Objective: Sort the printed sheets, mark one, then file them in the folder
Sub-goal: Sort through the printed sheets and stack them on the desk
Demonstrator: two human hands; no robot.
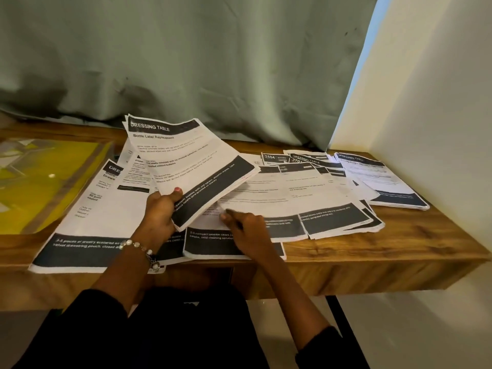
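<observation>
Head view — left hand [159,211] round flat, crisp printed sheets [191,166], right hand [246,227] perhaps pinching another.

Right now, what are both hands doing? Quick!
Left hand: holding a raised stack of sheets, thumb on top.
Right hand: fingers on a sheet on the desk; grip cannot be told.

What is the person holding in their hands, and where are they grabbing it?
The left hand grips a stack of printed sheets at its bottom left corner. The right hand pinches the edge of a sheet on the table.
</observation>
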